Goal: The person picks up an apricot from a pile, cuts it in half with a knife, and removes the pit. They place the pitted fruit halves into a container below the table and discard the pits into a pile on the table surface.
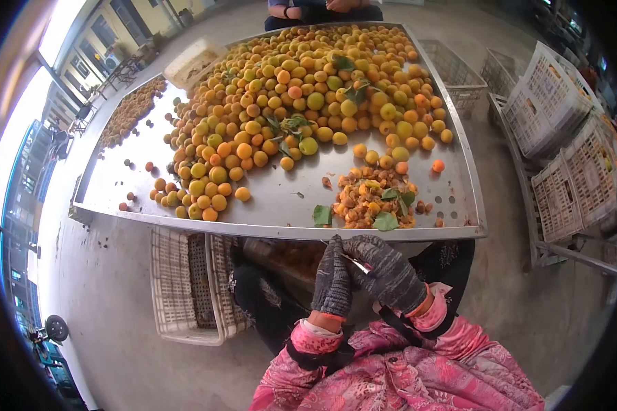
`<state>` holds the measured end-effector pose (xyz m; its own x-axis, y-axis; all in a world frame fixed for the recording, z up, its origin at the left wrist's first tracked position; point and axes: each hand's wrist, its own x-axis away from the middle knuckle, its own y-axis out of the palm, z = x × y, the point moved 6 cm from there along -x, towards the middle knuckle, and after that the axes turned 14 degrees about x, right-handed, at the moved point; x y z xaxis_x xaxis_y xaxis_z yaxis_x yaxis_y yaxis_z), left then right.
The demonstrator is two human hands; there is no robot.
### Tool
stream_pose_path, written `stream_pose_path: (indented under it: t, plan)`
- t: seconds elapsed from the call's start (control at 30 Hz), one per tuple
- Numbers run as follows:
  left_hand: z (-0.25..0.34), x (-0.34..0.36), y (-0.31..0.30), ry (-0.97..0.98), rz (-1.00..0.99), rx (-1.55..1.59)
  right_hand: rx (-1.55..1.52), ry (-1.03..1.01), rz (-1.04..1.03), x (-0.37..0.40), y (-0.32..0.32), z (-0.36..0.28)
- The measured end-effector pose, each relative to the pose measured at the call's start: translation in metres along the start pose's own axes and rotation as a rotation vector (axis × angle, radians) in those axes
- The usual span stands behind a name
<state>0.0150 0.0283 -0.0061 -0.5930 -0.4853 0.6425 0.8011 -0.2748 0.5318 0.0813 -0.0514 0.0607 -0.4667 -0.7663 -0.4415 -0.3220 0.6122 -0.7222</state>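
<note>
Many small brown pieces point(131, 113) lie along the far left of the metal counter point(271, 205), near a pale tub point(185, 58); a slatted crate point(175, 288) stands on the floor below. From where I stand, a heap of yellow-orange fruit point(288, 89) covers the middle. Just off the near edge, the gloved left hand point(332, 279) is curled, its contents hidden from me, beside the right hand point(391, 270), which grips a small metal tool point(357, 264). Beyond them sits a mound of split fruit point(365, 195); white crates point(548, 103) stand at far right.
</note>
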Motion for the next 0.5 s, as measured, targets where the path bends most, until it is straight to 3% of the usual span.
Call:
stream_pose_path:
  t: [0.07, 0.13, 0.17, 0.2, 0.23, 0.27, 0.33, 0.4, 0.47, 0.5]
  plan:
    - [-0.005, -0.016, -0.012, 0.128, -0.099, -0.091, -0.060, 0.051, -0.019, 0.001, -0.002, -0.002]
    - [-0.007, -0.026, -0.016, 0.215, -0.062, -0.088, -0.307, 0.297, -0.181, -0.001, 0.003, 0.006]
    - [-0.004, -0.027, -0.018, 0.299, -0.020, -0.082, -0.304, 0.291, -0.180, 0.002, 0.008, 0.008]
    - [0.001, -0.024, -0.013, 0.305, -0.024, -0.077, -0.191, 0.144, -0.051, 0.004, 0.007, 0.007]
    - [0.002, -0.019, -0.005, 0.233, -0.051, 0.046, -0.080, -0.002, 0.076, 0.007, 0.003, 0.003]
    - [0.003, -0.014, 0.002, 0.161, -0.079, 0.169, -0.080, -0.010, 0.076, 0.008, 0.000, 0.005]
    - [0.011, -0.008, 0.000, 0.139, -0.072, 0.159, -0.972, 0.769, -0.037, 0.026, 0.017, 0.040]
    - [0.004, -0.008, -0.003, -0.082, 0.008, 0.247, -0.861, 0.699, -0.040, 0.015, 0.007, 0.036]
    - [0.002, -0.015, -0.008, 0.017, -0.045, 0.171, -0.166, 0.019, -0.069, -0.003, -0.005, 0.009]
    - [0.002, -0.021, -0.012, 0.116, -0.095, 0.099, -0.172, -0.002, -0.018, -0.003, -0.001, 0.007]
